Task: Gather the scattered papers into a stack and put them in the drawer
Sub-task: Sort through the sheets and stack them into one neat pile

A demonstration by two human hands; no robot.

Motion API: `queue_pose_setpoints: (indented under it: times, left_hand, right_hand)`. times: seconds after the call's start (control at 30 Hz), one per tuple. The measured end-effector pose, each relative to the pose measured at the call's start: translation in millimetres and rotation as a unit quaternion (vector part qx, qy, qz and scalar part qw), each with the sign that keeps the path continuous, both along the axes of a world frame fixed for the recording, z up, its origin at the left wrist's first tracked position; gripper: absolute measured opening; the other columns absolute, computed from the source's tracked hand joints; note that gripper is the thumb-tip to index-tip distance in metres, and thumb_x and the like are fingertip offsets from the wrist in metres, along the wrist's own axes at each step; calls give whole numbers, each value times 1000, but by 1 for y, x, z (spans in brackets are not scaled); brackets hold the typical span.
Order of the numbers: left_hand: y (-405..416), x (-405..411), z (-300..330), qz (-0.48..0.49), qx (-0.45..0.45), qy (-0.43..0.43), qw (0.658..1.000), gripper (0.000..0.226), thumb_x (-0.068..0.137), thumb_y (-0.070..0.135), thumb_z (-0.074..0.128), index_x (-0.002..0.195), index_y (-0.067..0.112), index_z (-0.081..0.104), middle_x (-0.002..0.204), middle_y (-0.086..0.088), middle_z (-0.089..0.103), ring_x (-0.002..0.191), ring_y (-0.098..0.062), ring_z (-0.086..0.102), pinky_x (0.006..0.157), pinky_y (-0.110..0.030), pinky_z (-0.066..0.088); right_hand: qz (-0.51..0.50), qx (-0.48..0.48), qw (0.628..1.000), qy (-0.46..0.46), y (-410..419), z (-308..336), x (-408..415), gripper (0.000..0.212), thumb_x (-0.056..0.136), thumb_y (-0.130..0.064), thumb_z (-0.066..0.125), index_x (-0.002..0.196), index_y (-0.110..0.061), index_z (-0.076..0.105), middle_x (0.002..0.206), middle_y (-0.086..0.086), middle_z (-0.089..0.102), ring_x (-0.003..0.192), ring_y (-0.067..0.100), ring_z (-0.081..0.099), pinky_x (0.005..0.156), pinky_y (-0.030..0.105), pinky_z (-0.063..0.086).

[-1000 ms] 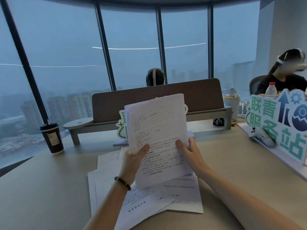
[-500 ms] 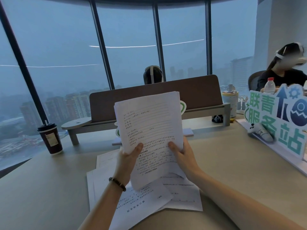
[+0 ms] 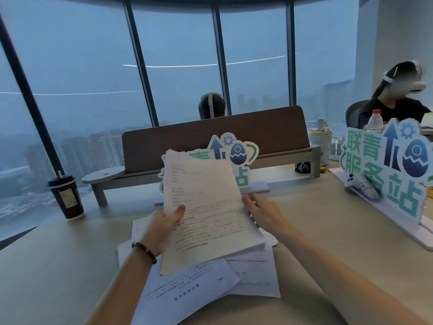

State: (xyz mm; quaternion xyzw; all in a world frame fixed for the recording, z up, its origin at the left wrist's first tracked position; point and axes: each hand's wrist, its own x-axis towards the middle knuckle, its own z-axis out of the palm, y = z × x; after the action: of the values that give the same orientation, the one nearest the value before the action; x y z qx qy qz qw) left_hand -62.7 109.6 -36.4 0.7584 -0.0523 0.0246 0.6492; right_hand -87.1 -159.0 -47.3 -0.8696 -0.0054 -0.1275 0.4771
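I hold a stack of printed white papers [image 3: 206, 207] tilted above the desk, its lower edge close to the sheets beneath. My left hand [image 3: 164, 225] grips the stack's left edge, thumb on the top page. At the right edge my right hand [image 3: 262, 211] holds the stack, its fingers behind the sheets. Several loose printed sheets [image 3: 199, 287] lie scattered and overlapping on the beige desk [image 3: 58, 266] under the stack. No drawer is in view.
A dark paper coffee cup [image 3: 66, 197] stands at the left. Behind the papers a colourful sign [image 3: 236, 156] and a brown divider shelf [image 3: 215, 137] stand. A larger sign [image 3: 386, 170] with a white controller [image 3: 362, 185] is at the right. Two people sit beyond.
The held stack has tipped down from nearly upright to leaning back over the desk sheets. Both hands moved lower with it, uncovering the small sign behind.
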Motion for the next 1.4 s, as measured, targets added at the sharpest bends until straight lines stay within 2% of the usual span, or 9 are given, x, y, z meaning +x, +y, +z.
queue_pose_setpoints:
  times: [0.13, 0.23, 0.37, 0.5, 0.7, 0.83, 1.0, 1.2, 1.4]
  left_hand:
    - [29, 10, -18, 4, 16, 78, 997, 26, 95, 20, 60, 107, -2, 68, 104, -20, 74, 94, -39, 70, 84, -52, 56]
    - [41, 15, -37, 34, 42, 126, 991, 28, 96, 17, 59, 110, -6, 66, 106, -24, 71, 94, -39, 69, 84, -49, 55]
    - [40, 20, -51, 45, 75, 140, 986, 28, 96, 19, 59, 112, -3, 66, 110, -22, 70, 99, -37, 67, 95, -50, 52]
    - [29, 18, -52, 33, 60, 137, 988, 26, 95, 17, 60, 110, -3, 66, 108, -20, 71, 91, -33, 68, 85, -42, 54]
    - [6, 15, -55, -13, 37, 138, 990, 22, 96, 19, 60, 105, 2, 69, 105, -18, 73, 86, -29, 72, 70, -36, 58]
    - [16, 18, -43, -26, -7, 155, 988, 24, 97, 20, 57, 110, 2, 67, 101, -17, 75, 87, -33, 73, 66, -37, 60]
    - [62, 31, -35, 23, -30, 179, 983, 30, 96, 19, 58, 116, -4, 64, 113, -25, 69, 104, -43, 66, 89, -52, 53]
    - [74, 31, -47, 65, 45, 189, 979, 32, 95, 18, 62, 116, -6, 64, 110, -24, 70, 99, -39, 67, 89, -51, 54]
    - [66, 31, -48, 68, 57, 184, 979, 31, 94, 21, 64, 113, -4, 66, 106, -23, 72, 96, -39, 69, 85, -50, 56]
  right_hand:
    - [-72, -230, 963, 123, -24, -17, 5, 56, 98, -55, 43, 136, -14, 45, 132, 8, 58, 114, 26, 57, 87, 37, 48]
    - [-47, -268, 946, 175, -29, -21, 9, 63, 94, -52, 53, 142, -15, 38, 141, 6, 53, 122, 27, 53, 97, 38, 47]
    - [-39, -186, 968, 167, -21, -16, 9, 60, 96, -38, 60, 145, -14, 37, 146, 8, 48, 128, 27, 50, 96, 33, 44]
    - [-54, -60, 981, 174, -24, -14, 8, 66, 91, -24, 70, 145, -16, 34, 142, 8, 49, 121, 26, 53, 72, 25, 45]
    - [-84, 76, 977, 183, -39, -18, 14, 74, 80, 2, 75, 136, -12, 28, 95, 4, 55, 85, 24, 61, 56, 30, 51]
    - [-91, 112, 973, 179, -47, -15, 15, 36, 77, -2, 80, 101, -8, 54, 99, 9, 68, 72, 17, 64, 46, 23, 48]
    - [-72, 142, 975, 157, -54, -15, 17, 21, 82, -21, 80, 87, -17, 60, 97, 6, 69, 82, 20, 66, 62, 30, 50]
    - [9, 163, 958, 235, -55, -7, 10, 35, 83, -5, 75, 113, -9, 57, 104, 10, 66, 103, 29, 63, 97, 45, 50]
    - [137, 378, 906, 131, -62, 15, -3, 32, 87, -5, 69, 117, -5, 58, 101, 17, 74, 87, 36, 74, 75, 51, 61]
